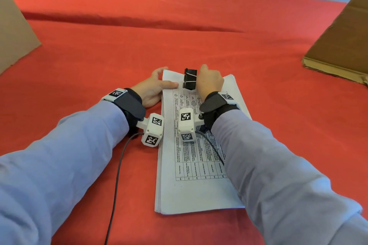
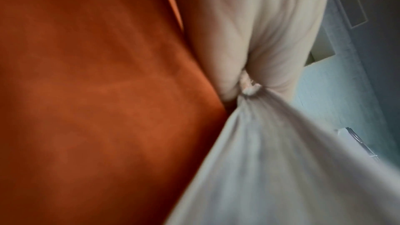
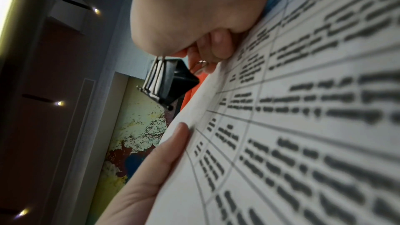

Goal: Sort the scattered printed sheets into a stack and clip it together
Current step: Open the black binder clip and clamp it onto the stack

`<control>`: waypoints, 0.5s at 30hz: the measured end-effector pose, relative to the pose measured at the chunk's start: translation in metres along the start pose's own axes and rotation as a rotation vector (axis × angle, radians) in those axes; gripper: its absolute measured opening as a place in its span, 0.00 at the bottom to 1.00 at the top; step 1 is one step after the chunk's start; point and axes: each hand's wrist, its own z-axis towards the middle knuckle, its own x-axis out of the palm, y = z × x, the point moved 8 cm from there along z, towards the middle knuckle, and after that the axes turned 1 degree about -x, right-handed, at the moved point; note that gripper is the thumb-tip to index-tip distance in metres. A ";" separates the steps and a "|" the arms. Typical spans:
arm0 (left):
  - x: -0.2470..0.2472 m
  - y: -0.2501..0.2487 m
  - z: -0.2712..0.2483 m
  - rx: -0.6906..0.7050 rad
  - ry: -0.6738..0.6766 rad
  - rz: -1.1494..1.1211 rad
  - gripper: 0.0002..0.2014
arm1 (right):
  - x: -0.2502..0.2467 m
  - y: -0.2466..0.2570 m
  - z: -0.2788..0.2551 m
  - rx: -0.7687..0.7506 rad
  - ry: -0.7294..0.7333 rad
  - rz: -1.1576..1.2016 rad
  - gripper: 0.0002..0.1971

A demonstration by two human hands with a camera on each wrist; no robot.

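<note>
Now my right hand (image 1: 211,81) pinches the wire handles of the black binder clip (image 1: 190,81) above the far end of the stack of printed sheets (image 1: 199,189) on the red tablecloth (image 1: 179,26). My left hand (image 1: 153,89) grips the stack's far left corner, thumb flat on top. I should squeeze the handles fully, keep the edges flush, and seat the clip's mouth deep over the far edge before releasing.
</note>
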 end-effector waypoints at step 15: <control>0.024 -0.041 -0.056 0.028 -0.162 0.019 0.15 | -0.075 0.068 -0.002 -0.265 -0.026 -0.001 0.21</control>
